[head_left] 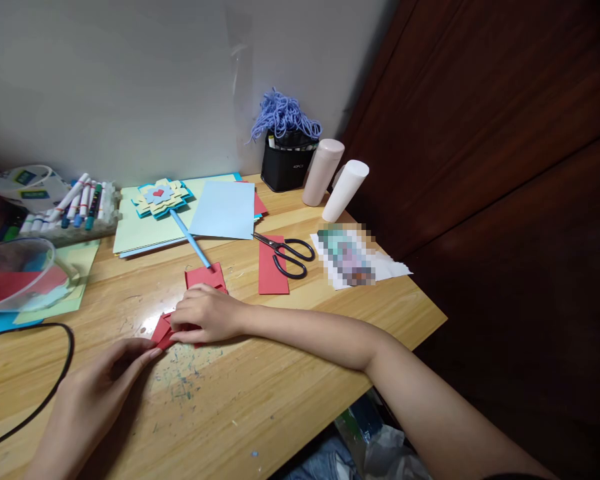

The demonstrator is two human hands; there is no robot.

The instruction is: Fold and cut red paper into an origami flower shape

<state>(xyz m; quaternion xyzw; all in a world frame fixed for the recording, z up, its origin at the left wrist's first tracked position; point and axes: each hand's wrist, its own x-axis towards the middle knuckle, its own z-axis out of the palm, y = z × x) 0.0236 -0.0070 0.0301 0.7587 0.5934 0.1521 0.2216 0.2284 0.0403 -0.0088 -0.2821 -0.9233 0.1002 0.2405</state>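
Observation:
My left hand (125,360) pinches the left end of a small folded red paper piece (163,330) low on the table. The fingers of my right hand (200,313) are curled on the right end of that same piece. Just behind my right hand lies a red paper square (205,275), partly covered by it. A blue paper stick (191,239) rests its lower end on this square and runs up to a layered paper flower (161,195) with a red heart. Black-handled scissors (285,253) lie over a red paper strip (273,280).
Green sheets (130,227) and a light blue sheet (225,210) lie at the back. Markers (83,200) and a clear plastic bowl (15,283) stand left, near a black cable (70,347). A black pen holder (285,167), two bottles (324,172) and a white paper (390,267) are right.

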